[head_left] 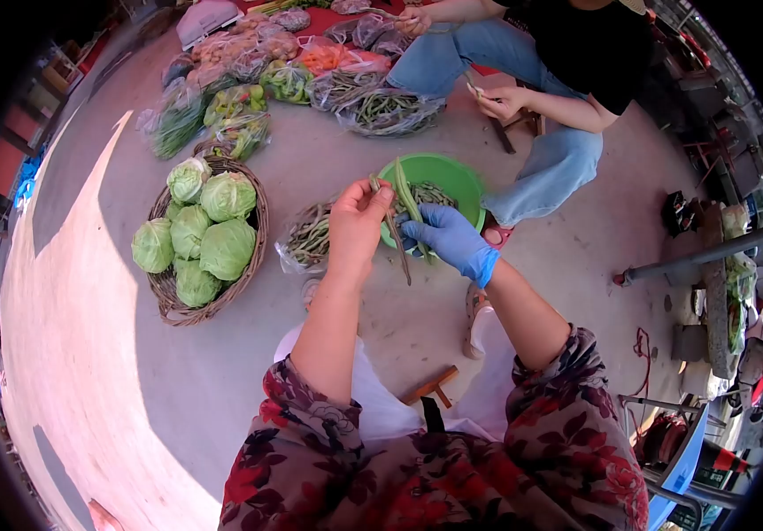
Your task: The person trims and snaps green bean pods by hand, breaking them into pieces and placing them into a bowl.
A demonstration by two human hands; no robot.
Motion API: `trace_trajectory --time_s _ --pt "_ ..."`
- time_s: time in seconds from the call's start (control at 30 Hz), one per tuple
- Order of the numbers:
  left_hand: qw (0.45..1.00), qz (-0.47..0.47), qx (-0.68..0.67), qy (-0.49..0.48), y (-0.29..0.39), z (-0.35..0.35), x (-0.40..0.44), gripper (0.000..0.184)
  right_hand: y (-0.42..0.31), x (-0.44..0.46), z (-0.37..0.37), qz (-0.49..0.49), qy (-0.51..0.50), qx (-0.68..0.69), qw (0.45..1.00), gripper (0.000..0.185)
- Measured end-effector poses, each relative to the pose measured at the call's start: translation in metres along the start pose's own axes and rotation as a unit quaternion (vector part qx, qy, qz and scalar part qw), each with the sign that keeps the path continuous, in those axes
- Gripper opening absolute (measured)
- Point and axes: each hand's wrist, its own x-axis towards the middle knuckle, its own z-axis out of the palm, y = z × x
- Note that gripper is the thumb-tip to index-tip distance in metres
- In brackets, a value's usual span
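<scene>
My bare left hand (357, 223) is closed in a pinch on a thin brownish bean pod (399, 252), which hangs down from the fingers. In my right hand (454, 237), which wears a blue glove, a long green bean (404, 188) sticks up from the closed fingers. Both hands are close together over the near side of a green plastic basin (467, 184). Bean pieces (433, 196) lie in the basin, partly hidden by my hands. Left of my left hand, a clear plastic bag of beans (309, 237) rests on the ground.
A wicker basket (260, 239) of cabbages (227, 248) stands at the left. Bagged vegetables (390, 111) spread across the far ground. Opposite me sits a person in jeans (541, 177), a bean piece in one hand. A metal pole (700, 257) juts in at the right.
</scene>
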Motion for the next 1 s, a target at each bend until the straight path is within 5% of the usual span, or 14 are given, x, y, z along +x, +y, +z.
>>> trace_trajectory --time_s 0.07,0.43,0.63,0.83,1.0 --pt "0.999 -0.003 0.015 -0.029 -0.002 0.01 0.001 0.012 0.017 -0.012 -0.021 -0.028 0.058 0.119 0.991 0.026" --pt "0.966 -0.103 0.098 -0.214 -0.029 0.061 -0.025 0.015 0.005 -0.041 -0.068 -0.165 0.125 0.075 0.975 0.023" --pt "0.948 -0.225 0.017 -0.226 -0.027 0.07 -0.014 0.02 0.013 -0.026 -0.088 -0.192 0.112 0.025 0.975 0.016" --pt "0.955 -0.204 0.088 -0.199 -0.038 0.07 -0.006 0.018 0.012 -0.022 -0.092 -0.175 0.1 0.051 0.978 0.016" --pt "0.954 -0.229 0.038 -0.19 -0.034 0.066 0.001 0.02 0.015 -0.012 -0.093 -0.177 0.113 -0.085 0.974 0.02"
